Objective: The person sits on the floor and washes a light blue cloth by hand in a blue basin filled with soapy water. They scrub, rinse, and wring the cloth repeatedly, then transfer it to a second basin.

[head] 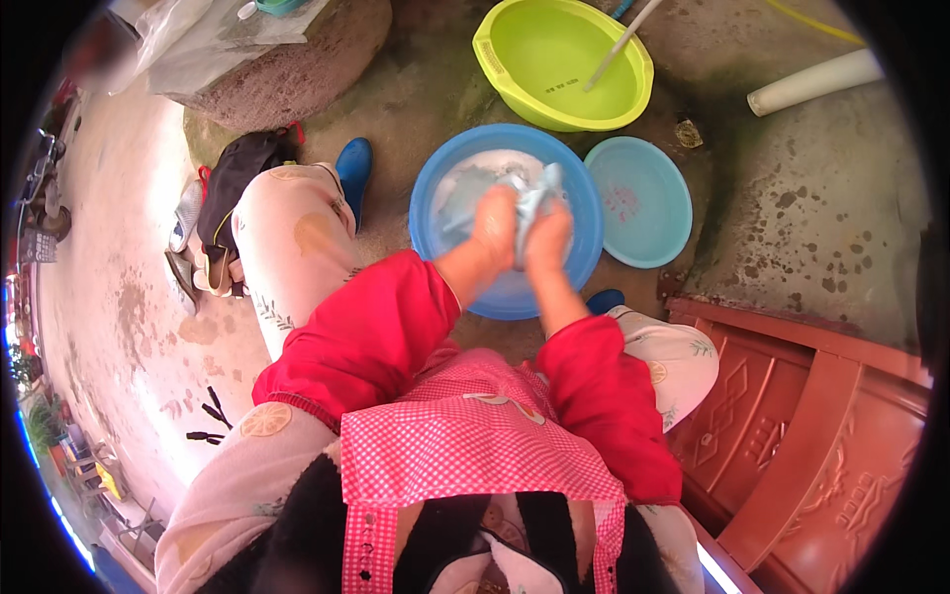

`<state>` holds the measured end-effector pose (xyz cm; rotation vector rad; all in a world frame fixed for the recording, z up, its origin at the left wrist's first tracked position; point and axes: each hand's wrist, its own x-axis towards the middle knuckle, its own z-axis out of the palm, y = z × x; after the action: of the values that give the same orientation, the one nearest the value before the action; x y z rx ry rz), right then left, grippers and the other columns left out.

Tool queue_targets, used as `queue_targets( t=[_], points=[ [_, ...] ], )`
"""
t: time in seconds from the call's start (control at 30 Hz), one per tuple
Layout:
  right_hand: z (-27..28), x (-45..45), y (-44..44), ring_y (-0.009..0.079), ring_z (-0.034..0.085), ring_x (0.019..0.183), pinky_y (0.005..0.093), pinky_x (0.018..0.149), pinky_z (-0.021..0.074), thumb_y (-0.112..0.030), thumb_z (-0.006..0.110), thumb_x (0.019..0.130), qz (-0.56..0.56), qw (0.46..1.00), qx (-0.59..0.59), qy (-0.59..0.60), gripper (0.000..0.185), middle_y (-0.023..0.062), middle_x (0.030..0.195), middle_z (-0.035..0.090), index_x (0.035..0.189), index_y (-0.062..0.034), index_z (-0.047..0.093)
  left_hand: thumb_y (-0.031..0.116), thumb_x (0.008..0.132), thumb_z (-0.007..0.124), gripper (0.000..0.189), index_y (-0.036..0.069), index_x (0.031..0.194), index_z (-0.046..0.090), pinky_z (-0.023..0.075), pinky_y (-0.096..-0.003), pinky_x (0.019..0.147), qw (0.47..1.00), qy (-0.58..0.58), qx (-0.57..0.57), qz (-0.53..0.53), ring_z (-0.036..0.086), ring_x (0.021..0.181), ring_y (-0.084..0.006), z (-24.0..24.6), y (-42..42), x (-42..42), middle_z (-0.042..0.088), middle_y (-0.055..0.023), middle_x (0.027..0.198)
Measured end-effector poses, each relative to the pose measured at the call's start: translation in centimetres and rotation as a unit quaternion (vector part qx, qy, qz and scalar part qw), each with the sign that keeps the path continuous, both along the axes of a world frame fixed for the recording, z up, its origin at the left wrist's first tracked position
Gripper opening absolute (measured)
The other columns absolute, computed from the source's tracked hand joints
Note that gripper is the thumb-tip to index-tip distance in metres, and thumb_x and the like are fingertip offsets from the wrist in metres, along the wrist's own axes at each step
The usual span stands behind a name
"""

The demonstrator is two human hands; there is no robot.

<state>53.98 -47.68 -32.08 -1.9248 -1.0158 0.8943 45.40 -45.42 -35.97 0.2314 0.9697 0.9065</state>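
A light blue wet cloth is bunched between my two hands over a blue plastic basin. My left hand grips it from the left side, and my right hand has it from the right. Motion blurs the fingers and the cloth somewhat. White suds and soapy water show in the basin beneath, with more pale fabric partly under the foam on the left. Red sleeve covers are pushed up on both forearms.
Behind stands a lime-green basin of water with a pale stick leaning in it. A turquoise basin touches the right side. A black bag and shoes lie left; a reddish-brown panelled door is right.
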Motion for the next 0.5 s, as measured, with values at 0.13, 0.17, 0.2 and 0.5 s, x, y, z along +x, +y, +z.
queue_targets(
  t=[0.13, 0.17, 0.2, 0.5],
  points=[
    [-3.4, 4.8, 2.5, 0.0330, 0.057, 0.099, 0.0386, 0.084, 0.0426, -0.032, 0.062, 0.078, 0.000, 0.999, 0.027, -0.044, 0.040, 0.0220, 0.096, 0.061, 0.099, 0.0013, 0.060, 0.016, 0.082, 0.044, 0.030, 0.004, 0.108, 0.053, 0.0421, -0.0351, 0.086, 0.995, 0.097, 0.039, -0.001, 0.054, 0.094, -0.0206, 7.4, -2.0, 2.1, 0.058, -0.0083, 0.101],
    [-3.0, 5.6, 3.0, 0.0316, 0.056, 0.100, 0.0386, 0.085, 0.0425, -0.034, 0.062, 0.079, -0.023, 1.000, 0.010, 0.015, 0.041, 0.0196, 0.099, 0.061, 0.103, -0.0002, 0.059, 0.015, 0.082, 0.044, 0.032, 0.004, 0.110, 0.052, 0.0410, -0.0343, 0.088, 0.996, 0.084, 0.036, -0.012, 0.054, 0.095, -0.0194, 7.9, -1.2, 1.5, 0.057, -0.0074, 0.102],
    [-2.1, 5.8, 3.7, 0.0301, 0.056, 0.101, 0.0387, 0.085, 0.0425, -0.036, 0.062, 0.080, -0.046, 0.996, -0.005, 0.079, 0.044, 0.0172, 0.102, 0.060, 0.106, -0.0017, 0.058, 0.021, 0.085, 0.045, 0.035, 0.006, 0.116, 0.049, 0.0416, -0.0356, 0.087, 0.989, 0.094, 0.101, -0.055, 0.055, 0.095, -0.0194, 7.5, 0.1, 0.5, 0.057, -0.0064, 0.103],
    [4.7, 5.3, 1.4, 0.0117, 0.052, 0.071, 0.0258, 0.064, 0.0443, -0.022, 0.068, 0.081, 0.050, 0.973, 0.086, 0.208, 0.022, 0.0024, 0.081, 0.058, 0.086, -0.0031, 0.057, 0.066, 0.085, 0.036, 0.067, 0.016, 0.129, 0.043, 0.0409, -0.0442, 0.091, 0.977, -0.141, 0.029, -0.154, 0.056, 0.101, -0.0231, 8.9, -0.2, -1.9, 0.057, -0.0073, 0.111]
  ],
)
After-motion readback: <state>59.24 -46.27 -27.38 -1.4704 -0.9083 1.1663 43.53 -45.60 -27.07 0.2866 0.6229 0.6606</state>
